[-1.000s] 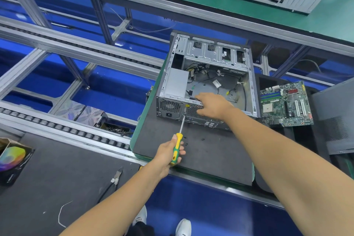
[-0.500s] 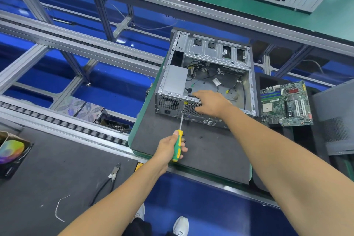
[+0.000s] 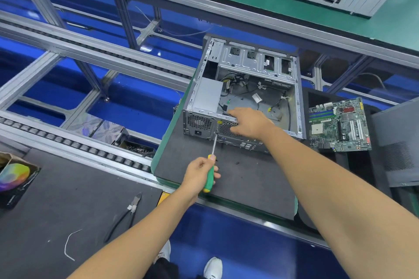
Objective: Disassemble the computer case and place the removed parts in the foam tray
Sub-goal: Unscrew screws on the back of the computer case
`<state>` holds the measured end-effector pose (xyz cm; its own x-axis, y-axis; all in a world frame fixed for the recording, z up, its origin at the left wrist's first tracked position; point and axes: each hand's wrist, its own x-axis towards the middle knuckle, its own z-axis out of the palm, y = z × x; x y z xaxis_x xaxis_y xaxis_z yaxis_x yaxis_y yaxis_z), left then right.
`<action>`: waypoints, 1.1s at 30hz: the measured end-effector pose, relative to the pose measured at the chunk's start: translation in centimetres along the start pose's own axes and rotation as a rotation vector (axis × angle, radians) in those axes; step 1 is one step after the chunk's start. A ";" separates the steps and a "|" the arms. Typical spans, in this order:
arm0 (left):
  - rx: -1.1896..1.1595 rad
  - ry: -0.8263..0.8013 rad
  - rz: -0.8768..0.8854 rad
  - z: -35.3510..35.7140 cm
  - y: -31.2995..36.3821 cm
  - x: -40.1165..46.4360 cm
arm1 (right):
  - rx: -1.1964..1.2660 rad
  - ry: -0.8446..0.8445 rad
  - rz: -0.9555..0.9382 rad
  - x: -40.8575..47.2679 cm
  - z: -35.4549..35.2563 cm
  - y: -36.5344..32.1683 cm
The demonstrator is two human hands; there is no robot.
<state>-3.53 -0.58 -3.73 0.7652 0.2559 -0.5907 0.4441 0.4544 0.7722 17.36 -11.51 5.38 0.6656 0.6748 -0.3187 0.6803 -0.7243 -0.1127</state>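
The left hand [image 3: 199, 174] is clamped on the screwdriver [image 3: 210, 165], tip at the rear panel of the computer case [image 3: 247, 95] on the dark mat [image 3: 238, 179], whose rigid, sharp-edged, probably heavy frame the right hand [image 3: 248, 123] steadies, fingers curled over the rim.

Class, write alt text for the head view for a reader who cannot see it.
A left hand holds a screwdriver to the rear of an open computer case while the right hand steadies its edge. A motherboard lies to the right.

screwdriver [image 3: 213, 153] tip now at case [image 3: 247, 93] rear
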 end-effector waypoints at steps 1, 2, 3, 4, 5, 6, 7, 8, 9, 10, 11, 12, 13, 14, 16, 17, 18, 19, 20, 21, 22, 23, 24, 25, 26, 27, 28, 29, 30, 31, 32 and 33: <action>-0.029 -0.042 -0.042 0.2 0.1 -0.1 | 0.006 0.006 -0.001 0.0 0.0 0.1; -0.057 -0.064 -0.078 0.3 0.1 -0.1 | 0.010 0.011 -0.003 0.0 0.0 0.1; -0.074 -0.068 -0.101 0.4 0.0 0.0 | 0.013 0.016 -0.004 0.0 0.0 0.1; -0.078 -0.057 -0.110 0.5 0.0 0.1 | 0.015 0.016 -0.003 0.0 0.0 0.1; -0.062 -0.035 -0.102 0.6 0.1 0.2 | 0.019 0.012 0.000 0.1 0.0 0.1; -0.025 0.001 -0.076 0.7 0.0 0.3 | 0.022 0.007 0.004 0.1 0.0 0.1; 0.019 0.041 -0.044 0.7 -0.1 0.4 | 0.024 0.004 0.007 0.1 0.0 0.1; 0.069 0.077 -0.008 0.6 -0.2 0.4 | 0.022 0.001 0.009 0.1 0.0 0.1; 0.105 0.105 0.026 0.5 -0.4 0.4 | 0.021 -0.003 0.009 0.1 -0.1 0.0; 0.121 0.131 0.054 0.4 -0.6 0.4 | 0.020 -0.005 0.008 0.1 -0.1 0.0; 0.120 0.151 0.068 0.2 -0.5 0.4 | 0.020 -0.005 0.009 0.1 -0.1 0.0; 0.114 0.156 0.066 0.0 -0.5 0.5 | 0.022 -0.004 0.009 0.1 -0.1 0.0; 0.110 0.140 0.056 -0.2 -0.5 0.6 | 0.024 -0.002 0.009 0.1 -0.1 0.0; 0.106 0.105 0.042 -0.2 -0.3 0.5 | 0.024 0.000 0.008 0.1 -0.1 0.0; 0.082 0.027 -0.007 -0.3 0.0 0.3 | 0.024 0.000 0.004 0.1 0.0 0.0; 0.073 0.002 -0.030 -0.3 0.2 0.3 | 0.027 -0.002 0.004 0.1 0.0 0.0; 0.076 -0.007 -0.041 -0.4 0.3 0.3 | 0.029 -0.005 0.005 0.2 0.0 0.0; 0.087 -0.006 -0.039 -0.3 0.4 0.3 | 0.030 -0.006 0.006 0.2 0.0 0.0; 0.103 0.006 -0.027 -0.2 0.6 0.3 | 0.030 -0.004 0.006 0.2 0.0 0.0; 0.120 0.024 -0.007 -0.1 0.8 0.2 | 0.029 -0.003 0.006 0.2 0.1 0.0; 0.143 0.042 0.018 0.0 0.9 0.2 | 0.028 -0.003 0.005 0.2 0.1 0.0; 0.170 0.059 0.043 -0.1 0.9 0.1 | 0.026 -0.005 0.004 0.2 0.1 0.0; 0.193 0.073 0.067 -0.2 0.9 0.0 | 0.026 -0.005 0.005 0.1 0.0 0.0; 0.198 0.081 0.086 -0.4 0.9 0.1 | 0.025 -0.004 0.006 0.1 0.0 0.0; 0.187 0.079 0.090 -0.6 0.9 0.1 | 0.027 -0.004 0.007 0.1 0.0 0.0; 0.169 0.059 0.079 -0.8 1.0 0.2 | 0.030 -0.004 0.007 0.1 0.0 0.0; 0.155 0.027 0.061 -0.9 1.1 0.1 | 0.034 -0.003 0.005 0.2 0.1 0.0; 0.150 -0.009 0.042 -0.9 1.2 0.1 | 0.037 -0.002 0.001 0.2 0.1 0.0; 0.150 -0.042 0.021 -1.0 1.3 0.0 | 0.039 0.000 -0.002 0.2 0.1 0.0; 0.148 -0.067 0.005 -1.0 1.4 0.1 | 0.037 0.002 -0.004 0.2 0.0 0.0; 0.142 -0.084 -0.004 -1.1 1.5 0.2 | 0.035 0.002 -0.005 0.2 0.0 0.1; 0.142 -0.094 -0.003 -1.1 1.5 0.4 | 0.036 0.002 -0.003 0.2 0.0 0.1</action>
<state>-3.05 1.16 -3.02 0.8013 0.1706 -0.5734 0.5024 0.3285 0.7998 17.54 -11.42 5.31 0.6643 0.6770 -0.3168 0.6705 -0.7271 -0.1476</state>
